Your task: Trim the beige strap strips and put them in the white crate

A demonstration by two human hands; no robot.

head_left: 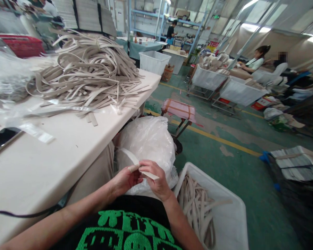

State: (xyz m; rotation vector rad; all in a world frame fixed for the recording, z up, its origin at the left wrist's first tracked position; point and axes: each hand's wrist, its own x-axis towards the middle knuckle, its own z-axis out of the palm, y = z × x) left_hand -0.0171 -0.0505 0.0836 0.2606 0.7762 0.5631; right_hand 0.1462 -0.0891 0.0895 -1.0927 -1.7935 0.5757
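Observation:
In front of my body, above a clear plastic bag (151,135), both hands meet on a pale flat strip (150,175). My left hand (125,180) pinches it, with a beige band visible around one finger. My right hand (158,178) has its fingers curled over the strip, whose short end sticks out across the palm side. The other part of the strip arcs away to the upper left over the bag. Where the fingertips come together, the strip's middle is hidden. Similar beige strips (94,69) lie in a big tangled heap on the table (94,146) to my left.
At my right stands a white plastic bin (224,215) holding more strips (195,201). A pink padded stool (178,109) is ahead on the green floor. A phone (2,139) and clear plastic lie on the table. Wheeled bins (208,78) and seated people are farther off.

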